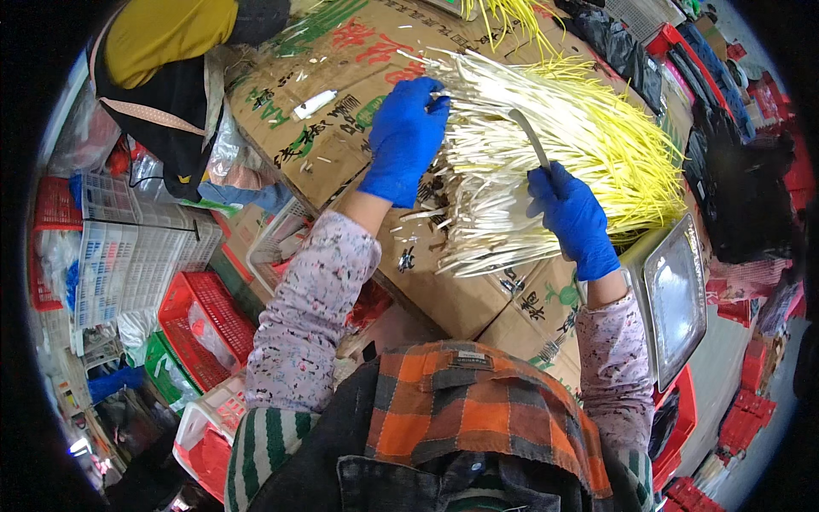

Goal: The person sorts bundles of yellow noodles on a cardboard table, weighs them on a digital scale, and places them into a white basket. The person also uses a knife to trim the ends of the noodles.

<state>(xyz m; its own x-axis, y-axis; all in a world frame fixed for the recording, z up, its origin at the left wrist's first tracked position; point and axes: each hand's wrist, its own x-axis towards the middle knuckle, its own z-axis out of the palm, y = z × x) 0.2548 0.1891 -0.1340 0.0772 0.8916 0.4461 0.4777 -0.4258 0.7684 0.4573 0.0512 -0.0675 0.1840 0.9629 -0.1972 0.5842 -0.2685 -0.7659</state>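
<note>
A wide pile of garlic chives (544,141), with white stems to the left and yellow leaves to the right, lies on a cardboard-covered table (409,256). My left hand (409,137), in a blue glove, is at the stem ends on the pile's upper left; its fingers are bent, and whether they pinch a stem cannot be told. In my blue-gloved right hand (569,214) is a thin, slightly curved metal blade (530,137), its handle hidden by the fingers. The blade points up and left over the white stems. A white tube (315,104) lies left of my left hand.
A scale with a metal pan (675,307) stands at the table's right edge. More yellow chives (518,19) lie at the top. Black plastic bags (736,192) are on the right. Red baskets (205,326) and white crates (141,224) stand lower left. Another person (166,45) is at upper left.
</note>
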